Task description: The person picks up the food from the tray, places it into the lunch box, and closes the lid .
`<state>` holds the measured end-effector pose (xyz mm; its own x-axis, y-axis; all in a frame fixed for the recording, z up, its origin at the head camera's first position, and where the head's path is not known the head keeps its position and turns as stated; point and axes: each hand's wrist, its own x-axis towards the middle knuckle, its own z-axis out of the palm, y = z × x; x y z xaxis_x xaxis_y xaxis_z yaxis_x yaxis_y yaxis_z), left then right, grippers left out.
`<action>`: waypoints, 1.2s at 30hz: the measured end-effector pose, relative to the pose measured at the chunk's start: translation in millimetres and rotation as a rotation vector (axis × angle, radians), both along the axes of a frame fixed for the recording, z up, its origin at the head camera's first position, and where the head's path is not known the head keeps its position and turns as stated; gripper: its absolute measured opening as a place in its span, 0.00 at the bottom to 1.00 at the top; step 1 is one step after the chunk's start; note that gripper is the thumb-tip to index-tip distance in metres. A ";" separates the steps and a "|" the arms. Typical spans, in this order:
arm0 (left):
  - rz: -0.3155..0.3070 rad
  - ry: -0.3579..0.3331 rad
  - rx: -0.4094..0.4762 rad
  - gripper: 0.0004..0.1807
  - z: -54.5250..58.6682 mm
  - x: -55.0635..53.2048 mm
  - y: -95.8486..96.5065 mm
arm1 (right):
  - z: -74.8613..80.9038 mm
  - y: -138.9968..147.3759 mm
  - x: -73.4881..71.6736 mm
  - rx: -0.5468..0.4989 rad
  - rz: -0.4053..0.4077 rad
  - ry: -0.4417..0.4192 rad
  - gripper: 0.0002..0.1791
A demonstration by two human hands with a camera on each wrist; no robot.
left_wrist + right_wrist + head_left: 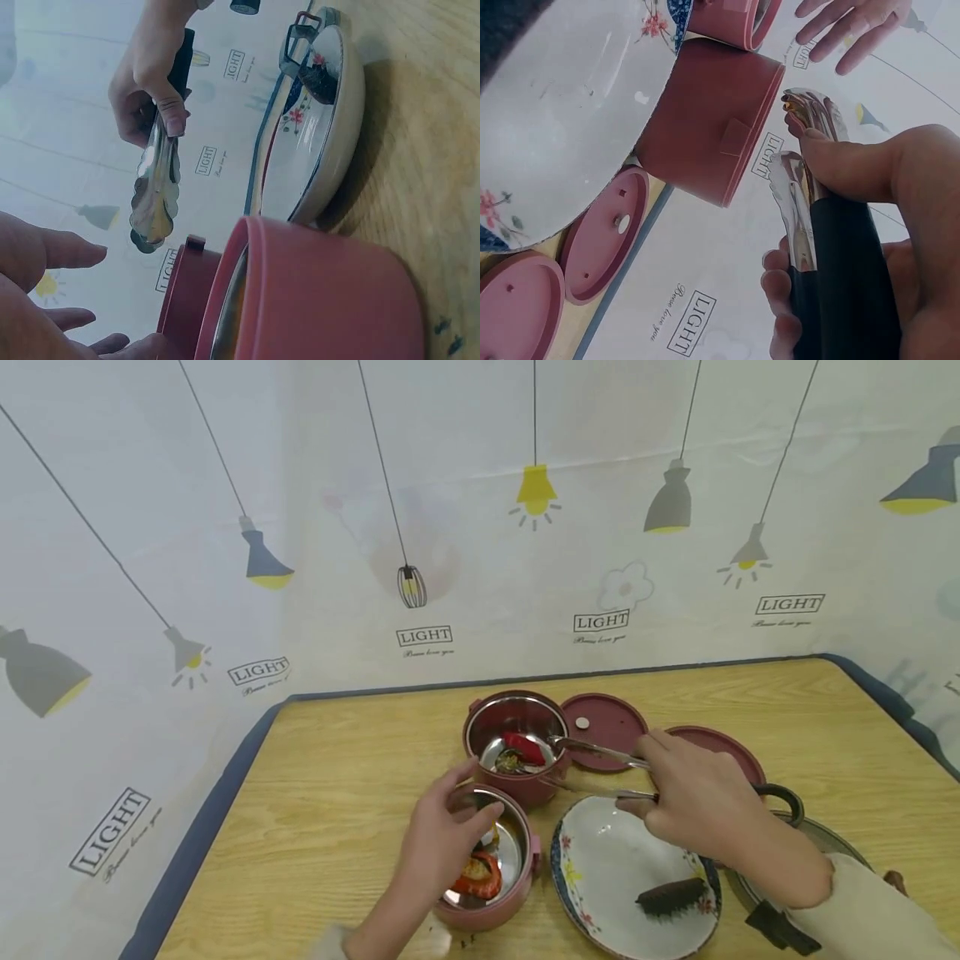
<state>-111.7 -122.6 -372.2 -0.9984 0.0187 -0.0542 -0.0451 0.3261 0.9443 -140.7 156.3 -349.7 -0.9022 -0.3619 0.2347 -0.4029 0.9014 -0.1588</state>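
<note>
My right hand [697, 793] grips metal tongs [600, 750] by their black handles; their arms are spread over the dark red pot [525, 789] in the head view. Inside that pot lie a red pepper piece [525, 747] and some greenish food. Over the pink pot [487, 917], nearer to me, hovers my left hand [442, 835], holding nothing, its fingers loosely spread. A stuffed red pepper piece [483, 877] sits in the pink pot, partly hidden by that hand. The left wrist view shows the tongs [156, 180] above the pots.
A white floral plate [600, 852] bearing a dark elongated piece of food [670, 897] stands right of the pink pot. Two dark red lids [618, 714] lie behind it. At the right, a pan [828, 839] with black handles is partly hidden by my right arm. A patterned wall covering borders the table.
</note>
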 end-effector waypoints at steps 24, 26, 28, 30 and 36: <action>-0.173 0.071 -0.051 0.33 -28.5 42.8 41.9 | -26.0 27.7 42.7 0.016 -0.051 0.039 0.31; -0.186 0.114 -0.054 0.33 -32.0 45.9 44.7 | -28.5 31.0 45.2 0.015 -0.059 0.033 0.31; -0.199 0.137 -0.040 0.35 -34.8 49.1 47.1 | -30.2 34.5 47.5 0.014 -0.065 0.024 0.32; -0.217 0.141 -0.024 0.38 -37.3 51.4 48.7 | -30.9 37.8 49.2 0.015 -0.068 0.023 0.33; -0.266 0.080 -0.050 0.42 -47.4 54.9 52.8 | -33.5 46.6 56.0 0.032 -0.062 0.056 0.32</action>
<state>-56.8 -69.8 -419.6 -0.9599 0.2799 0.0175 0.1226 0.3626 0.9239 -84.7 202.9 -383.2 -0.9088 -0.3141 0.2746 -0.3537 0.9291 -0.1081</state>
